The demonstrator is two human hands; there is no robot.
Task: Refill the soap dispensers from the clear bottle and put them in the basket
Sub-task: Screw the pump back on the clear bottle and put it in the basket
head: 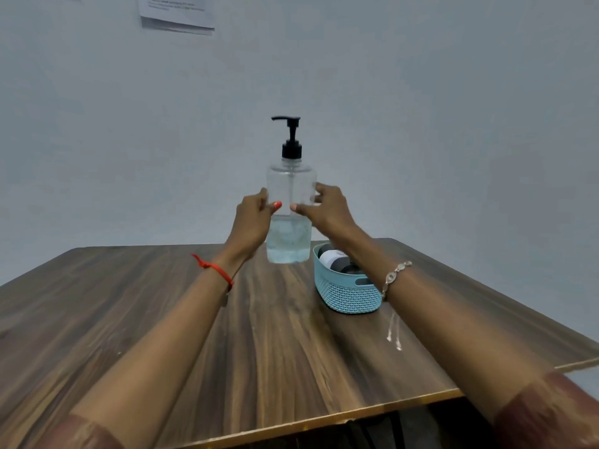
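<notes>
A tall clear bottle (289, 189) with a black pump top stands upright at the far middle of the wooden table (162, 319). Pale blue liquid fills roughly its lower third. My left hand (254, 222) grips its left side, thumb across the front. My right hand (325, 210) grips its right side, thumb pointing at the left thumb. A light blue woven-pattern basket (345, 293) sits just right of the bottle, under my right forearm. Inside it lie dispensers (334, 259), white and dark grey, partly hidden by my arm.
A plain grey wall rises close behind the table. Papers (176, 14) hang on it at the upper left. The table's front edge runs across the bottom of the view, its right corner near my right sleeve.
</notes>
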